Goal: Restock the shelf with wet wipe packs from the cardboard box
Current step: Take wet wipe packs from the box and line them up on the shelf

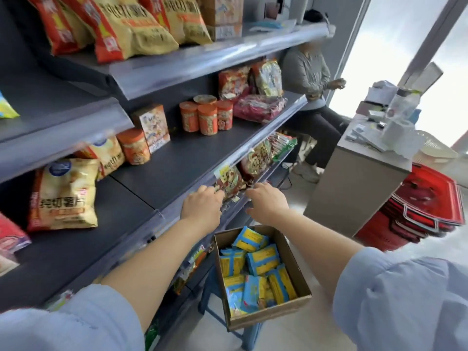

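The dark grey shelf unit (177, 158) fills the left side, its boards slanting away towards the far right. Past its far end a person (311, 79) in a grey top sits by the bright window. To the right stands a pale table (354, 188) with papers and white rolls lying on its top, and a stack of red baskets (428, 206) sits on the floor against its near right side.

Below the arms, a cardboard box (295, 262) rests open on a blue stool (249, 335), just beside the front edge of the lowest boards. The wet wipe packs (262, 259) (blue and yellow wrappers) lie jumbled inside it, some flat and some on edge.

On the middle board a large yellow chip bag (63, 196) leans near the left end. A cluster of orange canisters (207, 120) stands well back towards the right end.

Both grips, bare hands with pale blue sleeves pushed up the arms, meet at the front edge of that middle board. A red-and-yellow snack pack (229, 182) shows there, just under the price rail. The left grip (202, 206) has its fingers curled against the pack's left side. The fingertips are hidden, so I cannot tell whether it has hold of the pack. The right grip (266, 201) is spread, fingers nearly straight with the thumb held apart below them, and the fingertips are at the pack's right edge.
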### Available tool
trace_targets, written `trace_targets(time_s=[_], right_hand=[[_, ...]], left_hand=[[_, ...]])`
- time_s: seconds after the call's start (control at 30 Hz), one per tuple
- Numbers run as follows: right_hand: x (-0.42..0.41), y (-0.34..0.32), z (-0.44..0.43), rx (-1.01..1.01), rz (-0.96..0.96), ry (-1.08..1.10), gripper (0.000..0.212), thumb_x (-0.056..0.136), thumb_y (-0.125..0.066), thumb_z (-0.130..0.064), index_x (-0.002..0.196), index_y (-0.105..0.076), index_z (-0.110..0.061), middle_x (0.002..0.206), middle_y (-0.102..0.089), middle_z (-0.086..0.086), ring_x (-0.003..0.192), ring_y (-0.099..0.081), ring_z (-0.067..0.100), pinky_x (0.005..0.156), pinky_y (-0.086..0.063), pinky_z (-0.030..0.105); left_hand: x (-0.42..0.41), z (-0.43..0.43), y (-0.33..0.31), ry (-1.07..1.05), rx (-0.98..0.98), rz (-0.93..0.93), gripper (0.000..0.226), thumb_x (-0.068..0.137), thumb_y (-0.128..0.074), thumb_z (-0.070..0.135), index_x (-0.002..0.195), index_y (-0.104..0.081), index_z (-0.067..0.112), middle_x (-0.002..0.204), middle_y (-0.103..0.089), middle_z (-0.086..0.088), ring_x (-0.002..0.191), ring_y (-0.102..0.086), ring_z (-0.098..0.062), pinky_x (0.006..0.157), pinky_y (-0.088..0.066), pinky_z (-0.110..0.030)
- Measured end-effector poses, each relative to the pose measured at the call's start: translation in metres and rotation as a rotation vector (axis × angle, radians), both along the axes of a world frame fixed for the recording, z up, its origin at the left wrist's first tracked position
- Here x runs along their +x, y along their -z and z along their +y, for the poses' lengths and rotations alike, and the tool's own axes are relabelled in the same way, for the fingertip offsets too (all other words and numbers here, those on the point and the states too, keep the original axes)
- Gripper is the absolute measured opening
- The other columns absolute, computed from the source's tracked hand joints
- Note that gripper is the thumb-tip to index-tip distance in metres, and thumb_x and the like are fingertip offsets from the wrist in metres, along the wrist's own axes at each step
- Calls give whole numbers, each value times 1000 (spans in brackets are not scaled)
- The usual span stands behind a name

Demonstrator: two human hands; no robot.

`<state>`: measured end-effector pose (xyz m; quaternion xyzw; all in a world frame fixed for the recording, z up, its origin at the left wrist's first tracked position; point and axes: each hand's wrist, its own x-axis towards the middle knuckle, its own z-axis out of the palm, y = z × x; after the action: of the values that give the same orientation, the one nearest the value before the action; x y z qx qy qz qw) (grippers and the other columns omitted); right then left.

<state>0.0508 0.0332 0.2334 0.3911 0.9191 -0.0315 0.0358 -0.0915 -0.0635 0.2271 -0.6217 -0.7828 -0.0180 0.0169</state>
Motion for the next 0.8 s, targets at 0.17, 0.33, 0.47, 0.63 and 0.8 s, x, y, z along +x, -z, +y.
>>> trace_targets(time_s=[0.17, 0.33, 0.47, 0.63, 0.8], right_hand=[[22, 57, 29, -101, -72, -13, 33, 93, -56, -30, 123, -55, -18, 117, -52, 8, 114, -47, 28, 84, -47, 38], [43, 115, 58, -235, -143, -86, 31, 90, -59, -32, 118, -57, -19, 116, -53, 7, 114, -48, 27, 85, -49, 39], [58, 161, 74, -302, -192, -148, 27, 90, -57, -28, 114, -59, -16, 119, -52, 8, 117, -46, 29, 82, -46, 39], [67, 221, 79, -396, -244, -240, 42, 91, -59, -32, 130, -54, -20, 128, -51, 7, 122, -43, 26, 90, -46, 39], [62, 285, 74, -481, -328, -353, 43, 89, -62, -34, 130, -55, -21, 126, -56, 4, 124, -42, 26, 88, -48, 38]], left_hand=[[27, 23, 57, -25, -125, -83, 34, 92, -55, 25, 124, -50, 18, 122, -53, -2, 120, -44, -25, 89, -45, -39], [61, 42, 115, -112, -244, -167, 21, 91, -57, 22, 111, -53, 19, 112, -53, -2, 113, -47, -24, 78, -43, -37], [82, 51, 164, -176, -326, -202, 24, 90, -56, 20, 114, -54, 20, 113, -55, -1, 114, -47, -24, 87, -43, -38], [99, 51, 220, -224, -483, -235, 22, 90, -56, 12, 111, -55, 18, 112, -55, -2, 116, -45, -24, 89, -42, -37], [104, 50, 276, -206, -634, -238, 18, 91, -57, 14, 109, -57, 14, 112, -56, -4, 116, -46, -26, 91, -41, -39]])
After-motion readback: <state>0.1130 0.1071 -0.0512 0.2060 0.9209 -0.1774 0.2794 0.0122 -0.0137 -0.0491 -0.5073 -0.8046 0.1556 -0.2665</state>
